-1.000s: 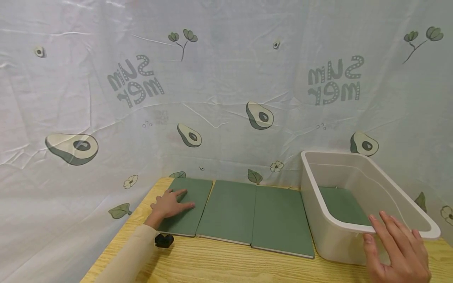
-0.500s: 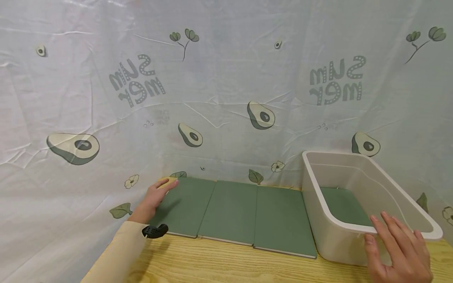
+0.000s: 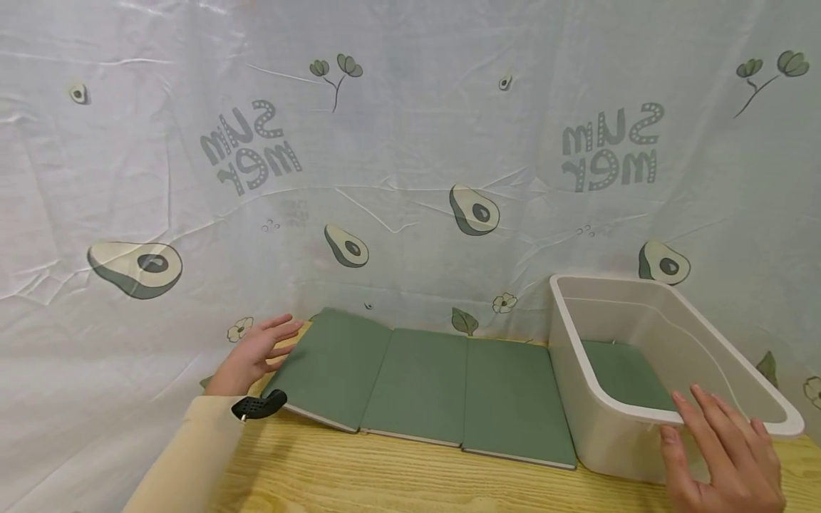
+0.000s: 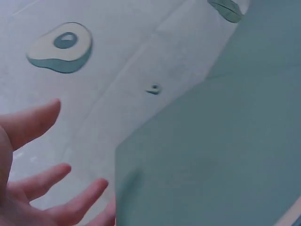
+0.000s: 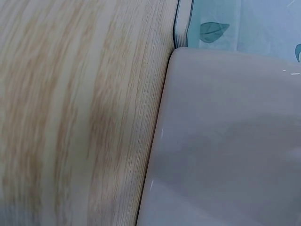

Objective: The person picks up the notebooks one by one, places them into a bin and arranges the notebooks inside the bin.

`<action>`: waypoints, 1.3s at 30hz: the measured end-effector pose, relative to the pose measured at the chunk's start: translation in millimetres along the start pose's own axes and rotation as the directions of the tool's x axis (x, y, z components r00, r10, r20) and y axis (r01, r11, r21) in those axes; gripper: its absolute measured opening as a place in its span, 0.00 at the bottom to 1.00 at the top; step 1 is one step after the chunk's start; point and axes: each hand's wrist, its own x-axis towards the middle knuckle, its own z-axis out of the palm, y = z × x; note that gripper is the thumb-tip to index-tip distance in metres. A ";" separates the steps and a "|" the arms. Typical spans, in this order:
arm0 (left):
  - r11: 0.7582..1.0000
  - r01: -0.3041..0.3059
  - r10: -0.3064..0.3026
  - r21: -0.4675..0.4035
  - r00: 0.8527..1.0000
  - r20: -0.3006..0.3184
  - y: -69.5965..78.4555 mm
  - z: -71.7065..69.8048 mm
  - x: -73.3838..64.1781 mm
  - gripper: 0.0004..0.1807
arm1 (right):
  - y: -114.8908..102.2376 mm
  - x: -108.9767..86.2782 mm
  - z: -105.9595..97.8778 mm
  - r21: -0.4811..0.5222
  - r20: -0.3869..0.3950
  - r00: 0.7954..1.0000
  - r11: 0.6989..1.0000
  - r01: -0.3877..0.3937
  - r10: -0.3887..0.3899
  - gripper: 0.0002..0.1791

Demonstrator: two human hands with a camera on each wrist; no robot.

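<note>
Three green-covered notebooks lie side by side in the head view: the left notebook, the middle notebook and the right notebook. The left one is tilted, its left edge raised off the table. My left hand is at that raised edge, fingers spread and fairly straight, some fingertips hidden behind the cover in the left wrist view; the thumb stands away from it. My right hand rests with extended fingers on the near rim of a beige plastic bin. Another green notebook lies inside the bin.
The wood-grain table runs along the front. A pale curtain printed with avocados hangs right behind the notebooks and bin. The bin's wall stands close beside the right notebook's page edge.
My left hand has moved off the left notebook's cover, leftward to its outer edge, and that edge has come up. The right hand stays on the bin rim.
</note>
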 end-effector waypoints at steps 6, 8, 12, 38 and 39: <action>0.999 -0.049 0.048 0.008 0.990 0.132 11.2 -0.3 -0.5 0.43 | 1.6 0.5 0.2 0.006 -0.018 1.000 1.000 0.014 -0.014 0.26; 0.999 -0.049 0.051 -0.014 0.984 0.169 14.5 3.4 -0.2 0.43 | 2.4 -0.2 -0.4 -0.004 -0.003 1.000 1.000 0.013 -0.013 0.27; 0.998 -0.054 0.060 -0.033 0.975 0.216 20.6 12.1 1.1 0.45 | 4.1 -2.3 -1.9 -0.022 0.036 0.999 1.000 0.010 -0.009 0.28; 0.997 -0.077 0.070 0.010 0.954 0.290 37.7 33.8 10.1 0.47 | 4.0 -4.9 1.4 -0.019 -0.005 1.000 1.000 0.021 -0.021 0.27; 0.997 -0.078 0.071 0.011 0.954 0.290 38.2 33.9 10.0 0.47 | 3.9 -4.9 1.2 -0.025 0.001 1.000 1.000 0.017 -0.017 0.27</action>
